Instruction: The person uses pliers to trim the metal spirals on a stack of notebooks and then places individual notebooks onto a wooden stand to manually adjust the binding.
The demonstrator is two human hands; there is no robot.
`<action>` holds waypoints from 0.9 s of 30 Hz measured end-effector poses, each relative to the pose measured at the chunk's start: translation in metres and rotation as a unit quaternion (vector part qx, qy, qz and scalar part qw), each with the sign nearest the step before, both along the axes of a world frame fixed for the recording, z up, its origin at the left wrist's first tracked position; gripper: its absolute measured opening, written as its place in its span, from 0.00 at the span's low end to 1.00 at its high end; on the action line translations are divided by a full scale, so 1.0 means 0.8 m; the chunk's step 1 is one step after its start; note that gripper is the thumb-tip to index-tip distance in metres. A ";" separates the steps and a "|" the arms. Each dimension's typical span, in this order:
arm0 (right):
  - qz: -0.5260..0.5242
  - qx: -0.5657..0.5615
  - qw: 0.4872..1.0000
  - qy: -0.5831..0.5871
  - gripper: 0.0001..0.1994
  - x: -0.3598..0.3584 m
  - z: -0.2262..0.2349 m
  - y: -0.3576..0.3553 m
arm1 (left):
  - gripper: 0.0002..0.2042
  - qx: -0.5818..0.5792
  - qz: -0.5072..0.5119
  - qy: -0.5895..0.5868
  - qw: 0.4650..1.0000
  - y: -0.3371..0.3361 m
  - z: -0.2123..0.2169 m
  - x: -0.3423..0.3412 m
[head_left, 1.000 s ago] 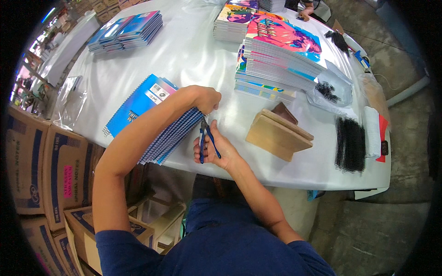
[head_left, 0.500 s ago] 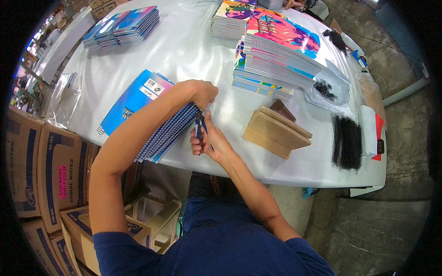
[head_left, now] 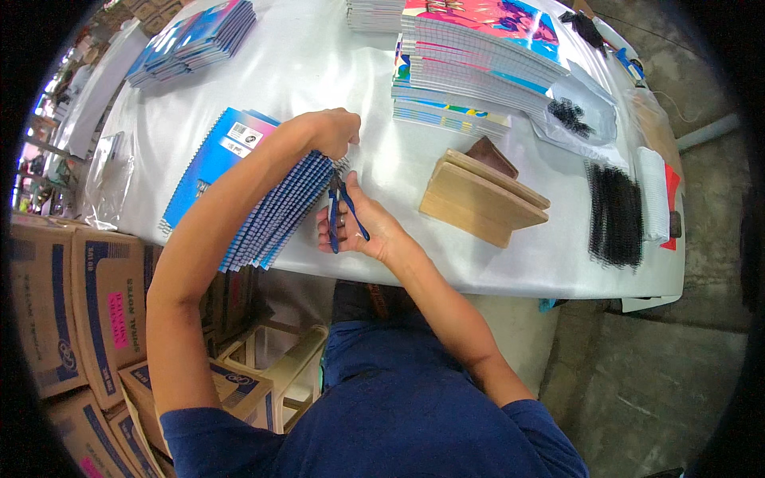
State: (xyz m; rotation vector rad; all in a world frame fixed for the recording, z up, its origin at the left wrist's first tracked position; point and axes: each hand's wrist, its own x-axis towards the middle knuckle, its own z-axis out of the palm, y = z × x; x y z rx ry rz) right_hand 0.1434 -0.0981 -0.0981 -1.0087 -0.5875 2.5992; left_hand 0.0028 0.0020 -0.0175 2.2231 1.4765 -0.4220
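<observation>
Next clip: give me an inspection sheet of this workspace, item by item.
Surface: white table, glossy, mostly covered.
Job's things: fanned stack of blue spiral-bound notebooks at the near edge; blue-handled pliers at the spiral ends.
Clutter: tan wooden boards, black wire spiral coils, colourful notebook stacks, second blue notebook pile, clear plastic bags.
Grippers: left hand presses on the fanned stack; right hand grips the pliers.
Cables: nothing seen.
Surroundings: printed cardboard boxes on the left, concrete floor on the right.
</observation>
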 end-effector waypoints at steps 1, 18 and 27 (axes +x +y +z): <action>0.000 -0.006 1.000 -0.003 0.44 0.000 0.000 0.001 | 0.26 0.000 0.003 0.006 1.000 0.000 0.002 0.001; -0.018 -0.057 0.998 -0.021 0.41 0.007 0.011 -0.012 | 0.12 0.083 -0.055 0.044 0.994 -0.021 -0.021 0.017; -0.006 -0.055 0.998 -0.009 0.40 0.004 0.009 0.008 | 0.14 0.070 -0.077 0.049 0.993 -0.014 -0.019 0.020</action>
